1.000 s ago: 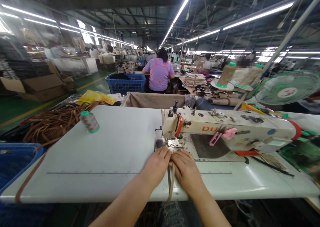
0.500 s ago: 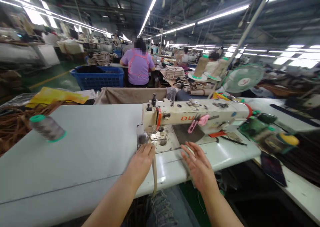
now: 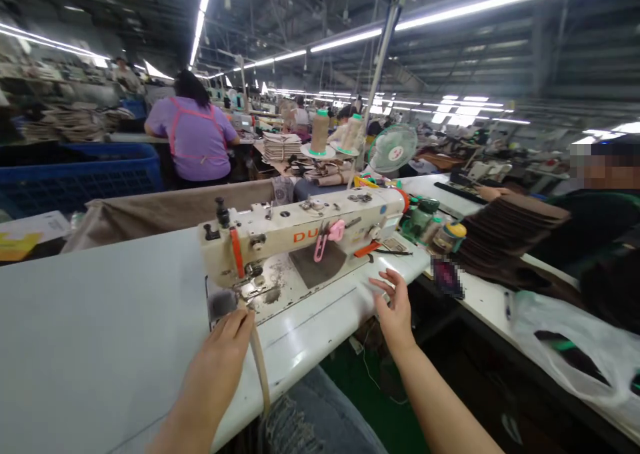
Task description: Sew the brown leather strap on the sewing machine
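Note:
My left hand lies on the white table in front of the cream sewing machine, fingertips at the needle area and pressing beside a tan strap. The strap runs from under the presser foot over the table's front edge. My right hand hovers over the table's right corner with fingers spread and nothing in it.
A stack of brown pieces and a white plastic bag lie on the table to the right, where another person sits. A green fan, thread cones and a blue crate stand behind. A person in purple sits ahead.
My view has swung right. My right hand left the strap and moved out to the right, opening. My left hand stayed at the strap by the needle.

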Available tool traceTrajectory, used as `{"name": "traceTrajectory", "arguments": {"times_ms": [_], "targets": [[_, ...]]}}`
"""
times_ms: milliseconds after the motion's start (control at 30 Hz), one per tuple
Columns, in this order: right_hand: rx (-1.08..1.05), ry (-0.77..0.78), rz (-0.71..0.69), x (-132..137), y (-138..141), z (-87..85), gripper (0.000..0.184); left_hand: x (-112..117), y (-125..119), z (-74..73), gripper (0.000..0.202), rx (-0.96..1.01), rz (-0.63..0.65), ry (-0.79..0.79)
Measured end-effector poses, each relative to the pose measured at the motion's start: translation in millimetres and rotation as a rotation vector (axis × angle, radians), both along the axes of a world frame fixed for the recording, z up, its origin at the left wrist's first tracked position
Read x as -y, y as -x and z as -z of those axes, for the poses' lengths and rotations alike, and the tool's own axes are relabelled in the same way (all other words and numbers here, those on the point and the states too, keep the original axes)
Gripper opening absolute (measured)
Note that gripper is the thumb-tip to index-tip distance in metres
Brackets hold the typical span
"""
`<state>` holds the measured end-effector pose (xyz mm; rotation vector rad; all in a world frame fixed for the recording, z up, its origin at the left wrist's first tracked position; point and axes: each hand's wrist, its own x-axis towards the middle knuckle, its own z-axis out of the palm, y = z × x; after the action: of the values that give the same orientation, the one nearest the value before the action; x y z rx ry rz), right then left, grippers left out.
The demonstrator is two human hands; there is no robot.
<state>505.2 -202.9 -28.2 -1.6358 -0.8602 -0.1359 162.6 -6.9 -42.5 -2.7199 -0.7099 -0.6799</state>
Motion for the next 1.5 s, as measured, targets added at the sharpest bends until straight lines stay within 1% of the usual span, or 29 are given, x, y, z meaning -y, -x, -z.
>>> {"name": "traceTrajectory", "arguments": {"times_ms": [67,100,233,333,400,533,667,767,867,967,1067,1200,1267,1367,1433,1500], "targets": [[0.151,0.123,0.234,17.8,-28.7,3.0,0.056,-2.7,2.3,3.9,0.051,-0.021,0.007,-0.014],[0.189,0.17,0.319,28.3,-42.7,4.4,0.057,-4.1,3.4,6.1,0.05,-0.031,0.011,-0.013],[0.198,0.259,0.543,73.6,-91.0,9.3,0.058,-9.1,7.1,13.7,0.05,-0.052,0.038,0.017],[0.186,0.302,0.662,104.4,-118.2,12.9,0.063,-12.4,8.5,17.5,0.05,-0.023,0.045,0.038],[0.181,0.323,0.712,121.3,-131.9,15.6,0.066,-14.9,8.6,19.1,0.05,0.006,0.07,0.051],[0.202,0.367,0.737,142.8,-150.0,20.5,0.067,-19.3,7.1,19.7,0.05,0.054,0.1,0.052],[0.257,0.397,0.702,148.1,-160.0,23.0,0.067,-25.1,7.1,22.0,0.047,0.077,0.128,-0.003],[0.285,0.412,0.691,146.8,-163.8,24.3,0.067,-30.8,9.7,27.0,0.051,0.053,0.156,-0.037],[0.286,0.439,0.695,144.3,-166.6,26.1,0.068,-33.9,12.2,30.5,0.054,0.047,0.174,-0.025],[0.271,0.476,0.688,140.5,-172.3,26.9,0.067,-34.1,13.4,30.0,0.054,0.04,0.161,-0.01],[0.246,0.505,0.673,135.4,-182.1,25.0,0.068,-34.3,14.5,27.9,0.055,0.011,0.178,-0.029],[0.206,0.5,0.679,128.9,-191.0,19.8,0.073,-35.1,16.0,27.9,0.056,-0.002,0.167,-0.026],[0.199,0.473,0.695,127.0,-189.0,18.0,0.074,-34.9,16.2,28.7,0.057,-0.007,0.168,-0.026],[0.194,0.42,0.723,126.2,-175.9,19.5,0.075,-33.8,15.5,29.2,0.059,-0.003,0.16,-0.014],[0.177,0.387,0.746,126.7,-161.1,25.6,0.073,-32.4,14.9,28.5,0.059,0.008,0.159,-0.012],[0.145,0.366,0.764,126.8,-141.3,37.5,0.07,-30.4,14.2,27.5,0.059,0.02,0.157,-0.012]]}}
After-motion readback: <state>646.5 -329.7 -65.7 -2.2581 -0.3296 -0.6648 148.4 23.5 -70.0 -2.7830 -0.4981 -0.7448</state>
